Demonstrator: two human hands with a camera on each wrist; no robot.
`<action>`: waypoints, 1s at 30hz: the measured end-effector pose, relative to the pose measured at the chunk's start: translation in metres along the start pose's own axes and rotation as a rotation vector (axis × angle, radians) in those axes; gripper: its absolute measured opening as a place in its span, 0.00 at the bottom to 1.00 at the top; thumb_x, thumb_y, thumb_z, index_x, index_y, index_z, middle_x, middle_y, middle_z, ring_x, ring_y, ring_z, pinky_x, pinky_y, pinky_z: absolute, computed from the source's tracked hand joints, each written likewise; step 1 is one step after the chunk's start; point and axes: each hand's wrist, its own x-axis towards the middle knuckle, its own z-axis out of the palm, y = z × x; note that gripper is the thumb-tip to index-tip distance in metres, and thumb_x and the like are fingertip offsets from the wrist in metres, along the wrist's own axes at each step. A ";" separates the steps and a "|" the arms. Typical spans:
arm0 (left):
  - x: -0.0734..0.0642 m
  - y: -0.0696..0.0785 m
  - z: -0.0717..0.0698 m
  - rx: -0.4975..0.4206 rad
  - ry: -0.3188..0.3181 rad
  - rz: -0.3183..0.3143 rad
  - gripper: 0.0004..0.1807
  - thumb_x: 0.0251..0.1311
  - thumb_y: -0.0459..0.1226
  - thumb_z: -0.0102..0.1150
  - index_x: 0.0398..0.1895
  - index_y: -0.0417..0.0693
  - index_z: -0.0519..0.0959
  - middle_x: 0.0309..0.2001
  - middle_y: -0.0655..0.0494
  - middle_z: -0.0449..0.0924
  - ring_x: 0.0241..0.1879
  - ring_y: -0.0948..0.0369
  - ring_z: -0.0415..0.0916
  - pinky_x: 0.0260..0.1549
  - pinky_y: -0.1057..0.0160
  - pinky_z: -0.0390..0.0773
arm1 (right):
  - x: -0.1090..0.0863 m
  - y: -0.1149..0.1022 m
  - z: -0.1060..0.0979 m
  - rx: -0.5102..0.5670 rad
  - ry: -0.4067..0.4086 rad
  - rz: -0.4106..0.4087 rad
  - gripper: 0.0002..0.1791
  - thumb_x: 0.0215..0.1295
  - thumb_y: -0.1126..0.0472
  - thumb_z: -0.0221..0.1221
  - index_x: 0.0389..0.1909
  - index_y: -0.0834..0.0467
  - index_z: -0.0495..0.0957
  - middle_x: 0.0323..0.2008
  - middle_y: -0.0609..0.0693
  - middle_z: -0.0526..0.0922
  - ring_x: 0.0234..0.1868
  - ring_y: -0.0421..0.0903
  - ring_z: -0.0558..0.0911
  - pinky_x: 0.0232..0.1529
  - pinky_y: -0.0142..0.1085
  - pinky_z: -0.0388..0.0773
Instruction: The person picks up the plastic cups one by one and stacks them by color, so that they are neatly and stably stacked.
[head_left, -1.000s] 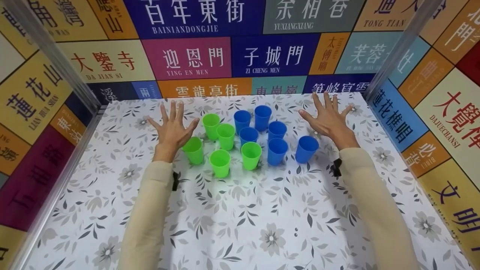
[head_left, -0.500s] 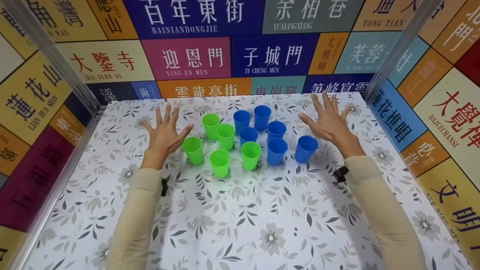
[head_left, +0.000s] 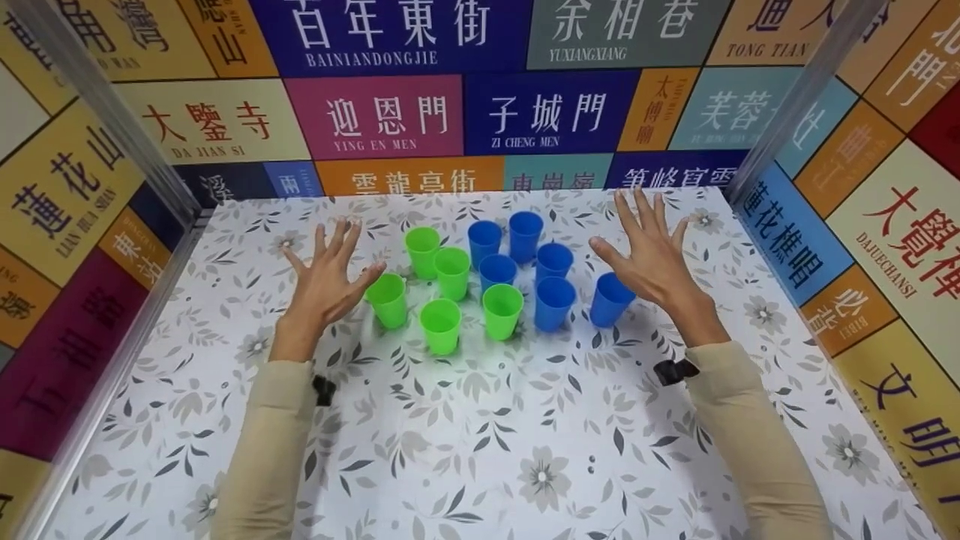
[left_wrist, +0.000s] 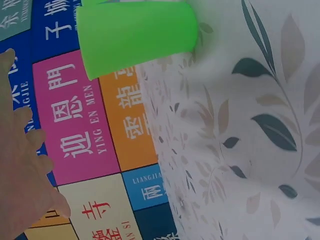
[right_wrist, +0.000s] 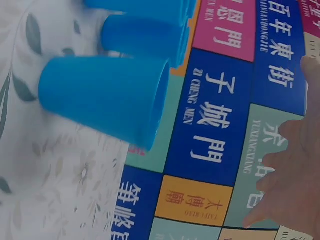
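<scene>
Several green cups stand upright on the left of the group, the leftmost green cup [head_left: 388, 301] beside my left hand [head_left: 322, 281]. Several blue cups stand on the right; the rightmost blue cup [head_left: 611, 301] is partly covered by my right hand [head_left: 652, 262] in the head view. Both hands hold nothing, with fingers spread and pointing toward the back wall. A green cup [left_wrist: 140, 37] fills the top of the left wrist view, apart from the hand. In the right wrist view a blue cup [right_wrist: 105, 97] stands apart from the fingers, with other blue cups behind it.
The table [head_left: 480, 457] wears a white cloth printed with grey leaves and flowers. Panels with coloured street-name signs [head_left: 375, 116] rise along its back and both sides. Upright metal posts [head_left: 124, 112] stand at the back corners.
My left hand has drawn left and a little toward me, away from the green cups. My right hand has come slightly nearer, overlapping the rightmost blue cup in view. The cups have stayed put.
</scene>
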 end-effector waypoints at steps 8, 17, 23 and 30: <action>-0.012 0.002 0.009 -0.292 0.091 0.007 0.43 0.69 0.64 0.46 0.81 0.63 0.47 0.82 0.58 0.42 0.82 0.47 0.30 0.68 0.30 0.14 | -0.021 -0.020 0.019 0.276 0.121 -0.037 0.47 0.71 0.31 0.46 0.81 0.44 0.37 0.82 0.48 0.34 0.82 0.54 0.27 0.75 0.64 0.19; -0.027 0.001 0.027 -0.534 0.129 -0.032 0.40 0.69 0.56 0.52 0.81 0.62 0.51 0.81 0.52 0.49 0.81 0.46 0.39 0.73 0.36 0.16 | -0.038 -0.040 0.040 0.524 0.134 -0.070 0.40 0.73 0.41 0.51 0.80 0.36 0.43 0.82 0.45 0.42 0.83 0.53 0.41 0.75 0.69 0.38; -0.033 0.001 0.044 -0.614 0.136 -0.056 0.41 0.69 0.53 0.56 0.80 0.56 0.53 0.80 0.50 0.52 0.80 0.48 0.46 0.76 0.35 0.28 | -0.042 -0.056 0.057 0.704 0.175 -0.089 0.37 0.71 0.50 0.57 0.78 0.41 0.54 0.78 0.45 0.57 0.80 0.46 0.54 0.79 0.56 0.48; -0.038 0.003 0.057 -0.734 0.110 -0.108 0.44 0.67 0.55 0.58 0.81 0.58 0.49 0.81 0.51 0.49 0.81 0.49 0.45 0.76 0.39 0.51 | -0.045 -0.072 0.078 0.949 0.158 -0.161 0.39 0.68 0.66 0.60 0.77 0.59 0.55 0.76 0.56 0.62 0.78 0.50 0.60 0.79 0.49 0.55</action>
